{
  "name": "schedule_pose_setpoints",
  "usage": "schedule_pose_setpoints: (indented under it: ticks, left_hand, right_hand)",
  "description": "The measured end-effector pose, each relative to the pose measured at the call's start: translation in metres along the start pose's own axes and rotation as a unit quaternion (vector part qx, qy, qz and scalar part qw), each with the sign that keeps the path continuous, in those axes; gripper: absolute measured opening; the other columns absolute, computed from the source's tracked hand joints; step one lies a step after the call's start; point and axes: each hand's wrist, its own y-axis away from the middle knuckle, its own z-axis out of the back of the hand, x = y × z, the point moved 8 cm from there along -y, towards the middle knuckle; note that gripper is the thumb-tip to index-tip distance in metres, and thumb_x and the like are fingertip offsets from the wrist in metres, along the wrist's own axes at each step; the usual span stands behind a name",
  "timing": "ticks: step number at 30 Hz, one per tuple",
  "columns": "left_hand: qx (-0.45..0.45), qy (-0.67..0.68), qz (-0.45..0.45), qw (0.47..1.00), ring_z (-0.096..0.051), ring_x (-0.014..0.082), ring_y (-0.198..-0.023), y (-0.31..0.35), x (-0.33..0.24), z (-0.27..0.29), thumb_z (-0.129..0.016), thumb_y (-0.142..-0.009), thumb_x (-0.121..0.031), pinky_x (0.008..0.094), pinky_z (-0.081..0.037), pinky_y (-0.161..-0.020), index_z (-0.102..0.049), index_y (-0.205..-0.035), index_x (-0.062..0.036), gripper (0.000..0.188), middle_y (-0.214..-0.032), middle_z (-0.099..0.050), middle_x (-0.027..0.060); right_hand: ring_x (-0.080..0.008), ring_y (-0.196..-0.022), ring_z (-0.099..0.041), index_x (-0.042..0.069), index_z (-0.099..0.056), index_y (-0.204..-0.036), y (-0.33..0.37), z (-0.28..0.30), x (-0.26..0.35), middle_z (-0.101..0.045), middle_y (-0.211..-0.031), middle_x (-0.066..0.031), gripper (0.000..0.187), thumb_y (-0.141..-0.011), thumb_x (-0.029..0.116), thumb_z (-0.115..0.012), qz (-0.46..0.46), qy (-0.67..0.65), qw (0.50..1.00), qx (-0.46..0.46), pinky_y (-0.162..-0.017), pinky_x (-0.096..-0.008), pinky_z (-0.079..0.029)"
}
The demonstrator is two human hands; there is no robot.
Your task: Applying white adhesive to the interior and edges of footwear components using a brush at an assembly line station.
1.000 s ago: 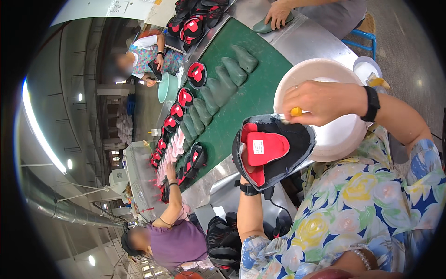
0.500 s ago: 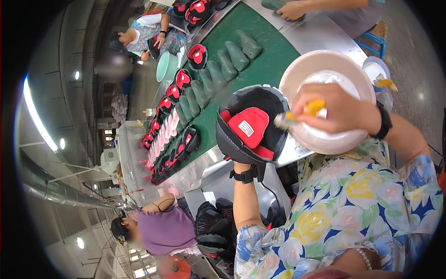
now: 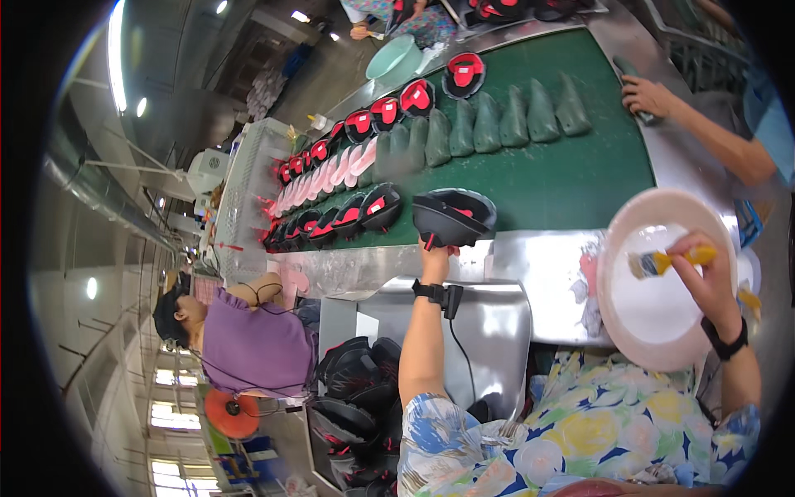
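My left hand (image 3: 438, 256) is stretched out at the near edge of a green conveyor belt and grips a black shoe upper (image 3: 447, 220) from beneath. A little red lining shows in its opening, and the upper hides most of my fingers. On the right, my right hand (image 3: 705, 277) is closed round the yellow handle of a flat paintbrush (image 3: 662, 262). Its pale bristles point left, above a pinkish basin (image 3: 619, 331) with white liquid in it. Whether the bristles touch the liquid I cannot tell.
On the green belt (image 3: 580, 186) stand rows of green shoe-shaped forms (image 3: 513, 118), pink insoles (image 3: 335, 170) and red-lined uppers (image 3: 381, 207). A bin of uppers (image 3: 356, 373) is at lower left. Another person's hand (image 3: 648, 96) rests at the belt's right end; a purple-clad person (image 3: 261, 340) sits left.
My left hand has carried the upper away from me to the belt's edge. My right hand has drawn the brush off the upper and over the basin. The view has turned.
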Motion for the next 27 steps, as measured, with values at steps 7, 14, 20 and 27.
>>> schedule_pose_setpoints:
  ticks: [7,14,20,27]
  left_hand:
    - [-0.052,0.143,-0.024,0.988,-0.069,0.0320,-0.094,-0.094,0.011,0.041,-0.045,-0.095,0.005,0.0419,-0.062,-0.069,-0.031,-0.145,-0.0160,0.056,-0.123,-0.061,0.0141]
    - [-0.326,-0.272,-0.116,0.898,-0.055,0.0455,-0.123,-0.092,0.001,0.179,-0.064,-0.076,-0.011,0.0456,-0.042,-0.107,-0.052,-0.130,0.0077,0.058,-0.126,-0.060,0.0293]
    - [-0.154,-0.530,0.034,0.833,-0.056,0.0378,-0.125,0.033,-0.101,0.242,-0.075,-0.081,-0.040,0.0431,-0.044,-0.105,-0.054,-0.136,0.0013,0.072,-0.131,-0.061,0.0249]
    - [0.090,-0.653,0.226,0.717,-0.062,0.0368,-0.114,0.237,-0.042,0.238,-0.084,-0.066,-0.049,0.0403,-0.047,-0.100,-0.065,-0.124,-0.0037,0.076,-0.121,-0.066,0.0211]
  right_hand:
    - [-0.0155,-0.090,-0.062,0.004,-0.061,-0.093,0.017,-0.005,-0.047,-0.065,-0.092,-0.0075,0.005,-0.089,0.001,-0.062,-0.143,0.005,0.990,-0.014,-0.082,-0.0272,-0.049]
    - [-0.0143,-0.097,-0.060,0.003,-0.061,-0.099,-0.001,-0.006,-0.079,-0.062,-0.102,-0.0058,0.006,-0.094,0.000,-0.057,-0.169,0.018,0.981,0.094,-0.086,-0.0247,-0.047]
    - [-0.0150,-0.105,-0.058,0.002,-0.060,-0.103,-0.018,-0.005,-0.100,-0.060,-0.108,-0.0070,0.006,-0.099,0.003,-0.055,-0.127,0.042,0.984,0.120,-0.091,-0.0252,-0.045]
    - [-0.0139,-0.098,-0.057,0.003,-0.059,-0.100,0.003,-0.046,-0.034,-0.059,-0.102,-0.0067,0.007,-0.095,-0.001,-0.057,-0.085,-0.005,0.985,0.147,-0.087,-0.0243,-0.044]
